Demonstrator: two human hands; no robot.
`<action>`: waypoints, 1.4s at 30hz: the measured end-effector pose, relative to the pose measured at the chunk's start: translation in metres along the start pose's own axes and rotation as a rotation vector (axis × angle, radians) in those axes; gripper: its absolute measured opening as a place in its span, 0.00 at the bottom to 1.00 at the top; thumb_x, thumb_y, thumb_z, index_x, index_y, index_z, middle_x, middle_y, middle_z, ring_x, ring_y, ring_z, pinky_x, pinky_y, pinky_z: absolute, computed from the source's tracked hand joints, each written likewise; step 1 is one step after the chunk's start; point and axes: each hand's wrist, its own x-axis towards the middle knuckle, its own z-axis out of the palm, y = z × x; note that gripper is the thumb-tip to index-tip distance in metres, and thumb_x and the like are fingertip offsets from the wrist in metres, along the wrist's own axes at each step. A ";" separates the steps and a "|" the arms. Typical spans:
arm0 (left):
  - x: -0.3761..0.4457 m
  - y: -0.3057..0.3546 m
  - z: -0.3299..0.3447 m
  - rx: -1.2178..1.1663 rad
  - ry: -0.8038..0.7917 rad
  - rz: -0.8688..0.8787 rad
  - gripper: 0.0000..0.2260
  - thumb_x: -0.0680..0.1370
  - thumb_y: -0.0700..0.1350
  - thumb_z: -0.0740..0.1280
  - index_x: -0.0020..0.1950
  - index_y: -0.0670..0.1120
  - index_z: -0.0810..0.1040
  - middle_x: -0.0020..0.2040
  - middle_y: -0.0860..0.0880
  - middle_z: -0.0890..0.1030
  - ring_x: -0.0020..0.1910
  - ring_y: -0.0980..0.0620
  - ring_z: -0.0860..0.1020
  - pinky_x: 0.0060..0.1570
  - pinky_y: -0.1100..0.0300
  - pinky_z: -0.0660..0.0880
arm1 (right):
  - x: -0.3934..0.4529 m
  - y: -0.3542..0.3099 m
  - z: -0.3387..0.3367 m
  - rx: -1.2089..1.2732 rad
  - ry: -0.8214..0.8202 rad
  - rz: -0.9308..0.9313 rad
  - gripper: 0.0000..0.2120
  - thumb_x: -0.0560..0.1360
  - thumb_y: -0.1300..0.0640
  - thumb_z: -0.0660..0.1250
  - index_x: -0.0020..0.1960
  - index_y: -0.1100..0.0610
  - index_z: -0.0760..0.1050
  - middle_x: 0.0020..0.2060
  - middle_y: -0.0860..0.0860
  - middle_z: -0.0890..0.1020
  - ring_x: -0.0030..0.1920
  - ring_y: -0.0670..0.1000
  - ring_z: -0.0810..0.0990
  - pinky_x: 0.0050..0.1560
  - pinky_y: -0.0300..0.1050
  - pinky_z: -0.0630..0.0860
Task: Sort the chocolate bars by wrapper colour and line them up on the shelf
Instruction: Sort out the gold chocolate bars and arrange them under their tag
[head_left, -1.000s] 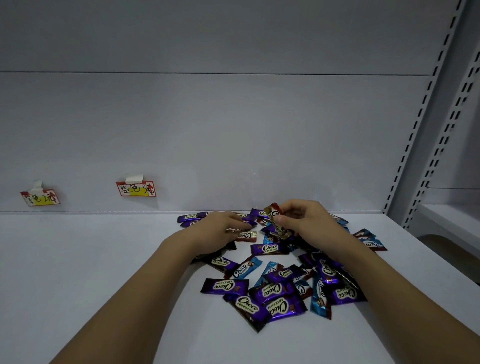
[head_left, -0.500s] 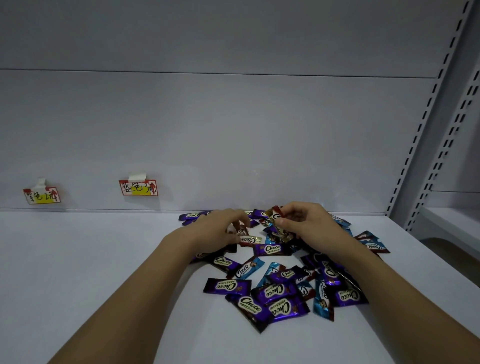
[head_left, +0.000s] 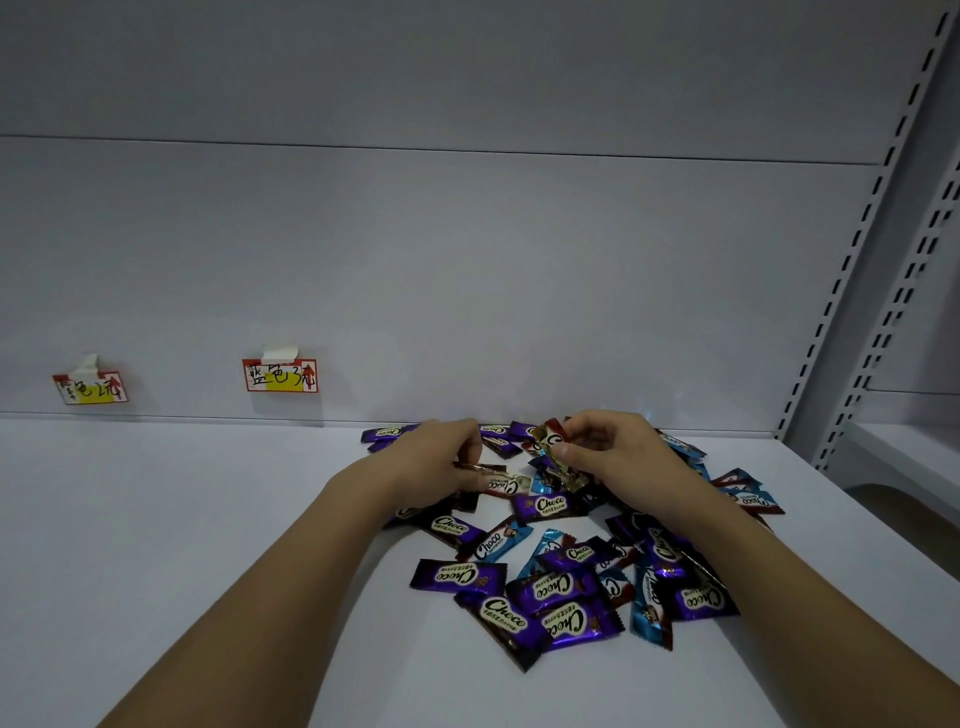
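Barely started: the chocolate bars (head_left: 561, 592) are one mixed pile on the shelf (head_left: 156, 519), no rows under the labels (head_left: 280, 375). Your right hand (head_left: 613, 452) pinches a few brown bars (head_left: 553, 447); your left hand (head_left: 441, 457) pinches another bar (head_left: 480, 467). All sorting remains.

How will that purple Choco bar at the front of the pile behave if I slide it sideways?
The purple Choco bar lies flat, so it should slide, not roll. Its glossy wrapper probably glides easily on the smooth white shelf. It overlaps neighbouring bars, so it may drag those along.
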 end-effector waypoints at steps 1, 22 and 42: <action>-0.001 -0.001 0.001 -0.044 0.028 0.006 0.08 0.76 0.50 0.71 0.47 0.51 0.72 0.47 0.53 0.77 0.45 0.51 0.75 0.48 0.54 0.75 | 0.001 0.000 0.000 -0.008 0.002 0.000 0.02 0.75 0.55 0.71 0.47 0.52 0.81 0.45 0.51 0.85 0.48 0.50 0.83 0.52 0.43 0.79; -0.097 -0.015 -0.057 -0.729 0.366 -0.174 0.05 0.82 0.44 0.61 0.57 0.48 0.72 0.47 0.50 0.85 0.40 0.54 0.77 0.40 0.60 0.71 | -0.012 -0.081 0.069 0.128 0.048 0.068 0.08 0.80 0.60 0.59 0.53 0.55 0.76 0.45 0.56 0.82 0.41 0.51 0.77 0.45 0.48 0.75; -0.322 -0.304 -0.169 -0.590 0.783 -0.594 0.09 0.75 0.36 0.71 0.50 0.48 0.83 0.44 0.52 0.83 0.46 0.52 0.80 0.47 0.58 0.75 | 0.028 -0.242 0.398 0.100 -0.356 -0.072 0.11 0.74 0.65 0.63 0.49 0.53 0.80 0.40 0.51 0.84 0.35 0.50 0.79 0.31 0.41 0.74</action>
